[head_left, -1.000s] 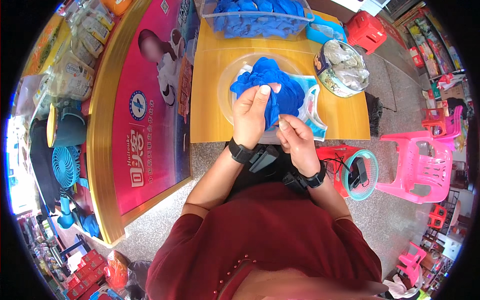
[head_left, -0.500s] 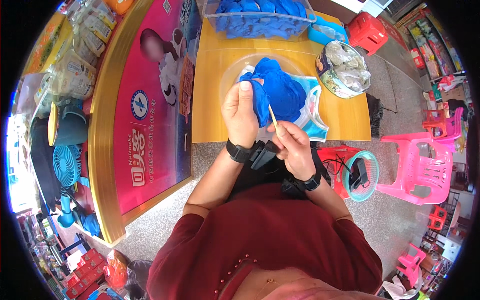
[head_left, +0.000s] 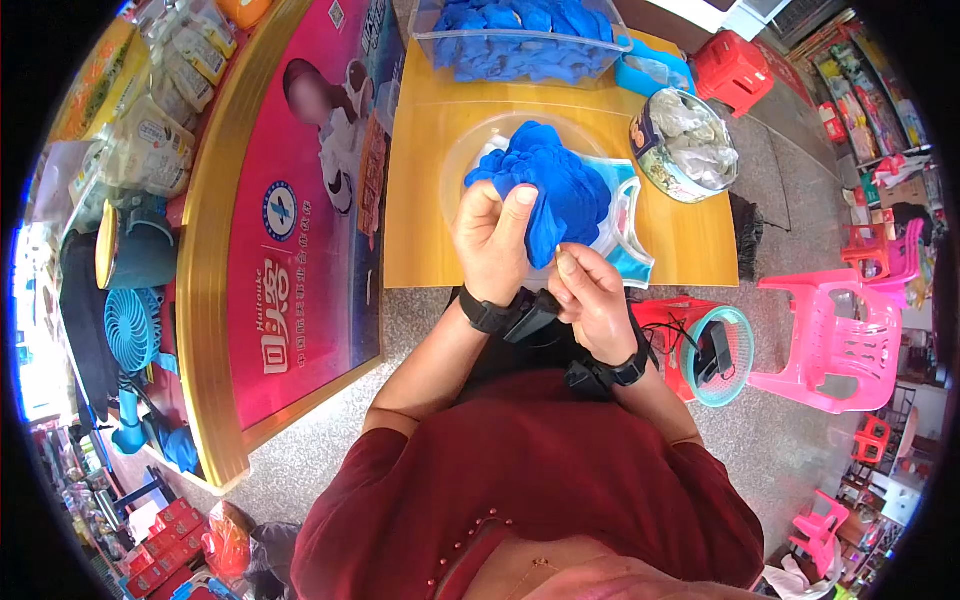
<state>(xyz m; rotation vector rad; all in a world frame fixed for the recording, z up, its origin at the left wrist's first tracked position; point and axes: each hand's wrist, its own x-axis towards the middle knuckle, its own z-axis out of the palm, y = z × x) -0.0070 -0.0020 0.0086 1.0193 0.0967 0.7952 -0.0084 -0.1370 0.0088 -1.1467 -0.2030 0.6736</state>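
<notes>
Flower [head_left: 575,190], bright blue with many wavy layers, spreads just past our left hand [head_left: 495,240], whose thumb and fingers pinch its near edge. Our right hand [head_left: 598,295] has fingertips pressed together beside it; we cannot tell on what. Beyond our fingers sits a clear round bowl [head_left: 453,180].

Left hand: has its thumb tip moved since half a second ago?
Yes: on the left hand, the thumb tip has shifted right and bodyward, judged against the table's near left corner.
</notes>
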